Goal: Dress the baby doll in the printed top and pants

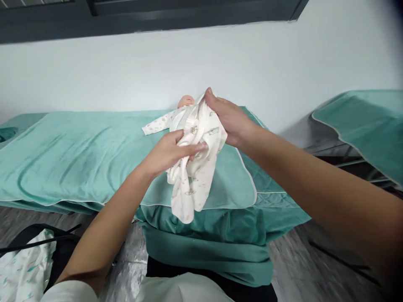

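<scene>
A baby doll in a white printed sleepsuit [195,176] lies on a teal towel [82,147] spread over a table. Only the top of the doll's head [185,100] shows, at the far side. One sleeve [155,124] stretches out to the left. My left hand [170,151] is closed, pinching a bunch of the suit's cloth at the middle. My right hand [228,117] grips the suit's upper edge from the right, fingers curled over the cloth. The suit's legs hang toward me over the towel's edge.
A white wall [201,63] runs right behind the table. A second teal-covered surface [368,126] stands at the right. Darker teal cloth [208,247] hangs down the table's front. At the lower left, white printed cloth [22,268] lies on a black frame.
</scene>
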### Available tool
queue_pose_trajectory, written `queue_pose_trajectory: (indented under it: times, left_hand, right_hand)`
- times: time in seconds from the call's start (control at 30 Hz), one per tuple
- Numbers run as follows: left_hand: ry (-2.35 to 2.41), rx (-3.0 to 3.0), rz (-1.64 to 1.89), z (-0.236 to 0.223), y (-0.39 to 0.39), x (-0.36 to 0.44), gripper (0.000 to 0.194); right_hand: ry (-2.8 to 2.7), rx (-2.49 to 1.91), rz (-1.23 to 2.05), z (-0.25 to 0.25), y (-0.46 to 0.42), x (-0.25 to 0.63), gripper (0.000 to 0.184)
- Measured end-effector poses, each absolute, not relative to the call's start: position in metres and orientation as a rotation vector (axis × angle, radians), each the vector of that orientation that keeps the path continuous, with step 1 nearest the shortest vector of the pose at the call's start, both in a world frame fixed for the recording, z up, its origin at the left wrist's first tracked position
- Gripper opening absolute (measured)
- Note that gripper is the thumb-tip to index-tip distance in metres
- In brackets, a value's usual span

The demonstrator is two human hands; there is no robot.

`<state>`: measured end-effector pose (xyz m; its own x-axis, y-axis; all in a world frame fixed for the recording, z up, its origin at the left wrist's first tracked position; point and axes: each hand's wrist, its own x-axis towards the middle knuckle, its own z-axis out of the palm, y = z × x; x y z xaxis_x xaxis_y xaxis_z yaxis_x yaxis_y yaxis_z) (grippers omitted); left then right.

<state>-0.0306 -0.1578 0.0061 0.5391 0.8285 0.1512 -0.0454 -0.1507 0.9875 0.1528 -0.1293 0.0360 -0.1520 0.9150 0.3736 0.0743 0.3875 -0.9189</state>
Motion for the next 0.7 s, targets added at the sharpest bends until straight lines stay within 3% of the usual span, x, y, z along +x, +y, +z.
queue_pose_trajectory:
  times: [0.13, 0.23, 0.43, 0.57, 0.7]
  left_hand:
    - [0.691, 1.388, 1.105, 0.001, -0.146, -0.032, 0.034]
    - [0.697, 1.294, 1.26, 0.0, -0.136, -0.032, 0.035]
    - [0.704, 1.243, 1.279, -0.002, -0.132, -0.029, 0.044]
    - [0.664, 1.378, 1.008, -0.002, -0.144, -0.027, 0.049]
    - [0.651, 1.454, 0.807, 0.004, -0.151, -0.03, 0.051]
  right_hand:
    - [-1.757, -0.79, 1.415, 0.029, -0.132, 0.157, 0.058]
    - [-1.92, -0.812, 1.561, 0.027, -0.138, 0.164, 0.045]
    - [-1.82, -0.897, 1.445, 0.021, -0.142, 0.168, 0.039]
    - [-1.524, -0.793, 1.259, 0.02, -0.14, 0.159, 0.045]
    - [-1.462, -0.799, 1.273, 0.021, -0.135, 0.162, 0.049]
